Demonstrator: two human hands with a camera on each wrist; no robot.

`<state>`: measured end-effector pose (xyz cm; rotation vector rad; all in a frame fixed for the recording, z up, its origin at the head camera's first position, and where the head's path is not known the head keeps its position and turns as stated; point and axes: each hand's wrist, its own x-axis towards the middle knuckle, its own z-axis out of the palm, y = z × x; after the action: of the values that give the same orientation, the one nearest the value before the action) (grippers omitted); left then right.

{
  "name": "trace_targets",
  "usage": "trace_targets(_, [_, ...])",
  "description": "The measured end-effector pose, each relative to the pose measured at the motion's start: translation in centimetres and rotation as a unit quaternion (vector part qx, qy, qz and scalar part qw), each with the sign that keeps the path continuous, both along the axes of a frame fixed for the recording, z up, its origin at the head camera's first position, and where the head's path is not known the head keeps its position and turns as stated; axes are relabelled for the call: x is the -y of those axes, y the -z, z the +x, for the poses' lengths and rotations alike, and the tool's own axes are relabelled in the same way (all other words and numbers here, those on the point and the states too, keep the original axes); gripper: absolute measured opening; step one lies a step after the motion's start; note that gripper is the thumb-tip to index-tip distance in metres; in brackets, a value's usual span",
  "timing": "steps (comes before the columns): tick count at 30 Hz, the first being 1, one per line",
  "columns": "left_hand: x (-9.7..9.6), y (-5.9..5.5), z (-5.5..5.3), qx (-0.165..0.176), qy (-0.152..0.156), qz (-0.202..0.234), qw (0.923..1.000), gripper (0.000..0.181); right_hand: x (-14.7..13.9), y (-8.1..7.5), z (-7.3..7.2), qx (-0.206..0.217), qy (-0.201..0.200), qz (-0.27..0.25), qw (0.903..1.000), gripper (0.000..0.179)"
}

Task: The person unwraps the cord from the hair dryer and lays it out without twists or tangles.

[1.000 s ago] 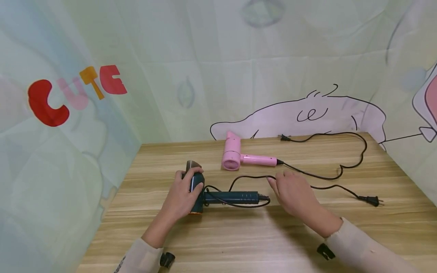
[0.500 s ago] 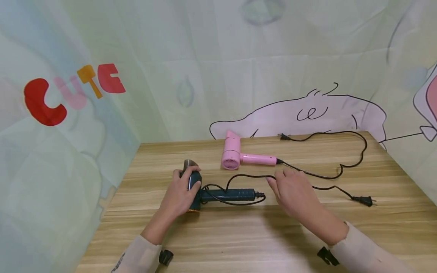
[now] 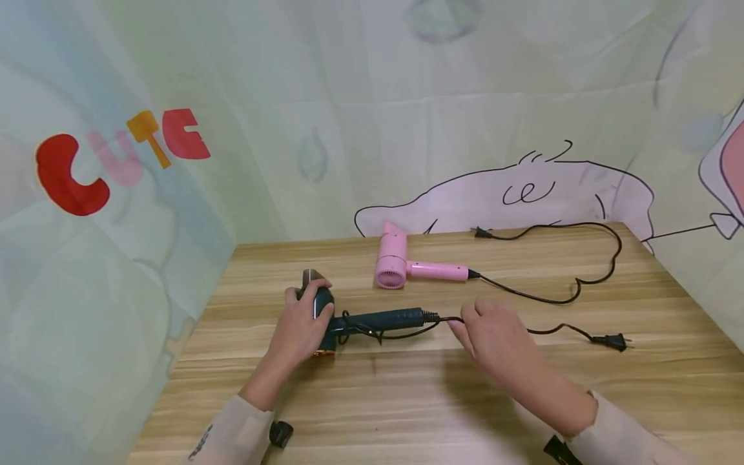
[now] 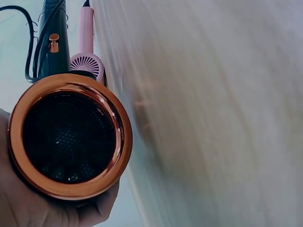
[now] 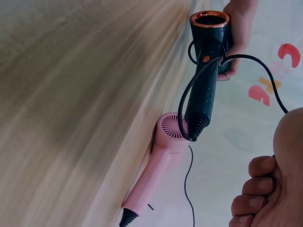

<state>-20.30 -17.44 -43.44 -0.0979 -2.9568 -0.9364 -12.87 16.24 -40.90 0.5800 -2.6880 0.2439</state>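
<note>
My left hand (image 3: 296, 329) grips the head of a dark green hair dryer (image 3: 380, 320) at the table's left. In the left wrist view its copper-rimmed air inlet (image 4: 71, 191) faces the camera. The black cord (image 3: 546, 332) loops round the base of the handle. My right hand (image 3: 496, 336) holds that cord with curled fingers, to the right of the handle's tip. Beyond the hand the cord runs on to a black two-pin plug (image 3: 609, 341). The right wrist view shows the dryer's handle (image 5: 201, 94) and the curled fingers (image 5: 253, 182).
Behind lies a pink hair dryer (image 3: 392, 255) on the wooden table (image 3: 407, 407), its handle pointing right. Its black cord (image 3: 617, 248) curves round the back right to a plug (image 3: 481, 232). A printed cloth backdrop (image 3: 325, 77) stands behind and at the left.
The dark green dryer has shifted left with my left hand, its handle tip swinging up. The cord that arched above the handle now hangs below it. My right hand has moved slightly towards me.
</note>
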Motion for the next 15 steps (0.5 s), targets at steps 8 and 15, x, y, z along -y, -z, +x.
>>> trace_targets(8, [0.3,0.1,-0.2,0.01,-0.014,0.007,0.9998,0.043,-0.2,0.8,1.0,0.007,-0.01,0.014,0.9998,0.037])
trace_targets(15, [0.4,-0.3,-0.4,0.007,-0.021,0.024,0.9995,0.043,-0.6,1.9,1.5,0.01,-0.024,0.029,0.9993,0.037])
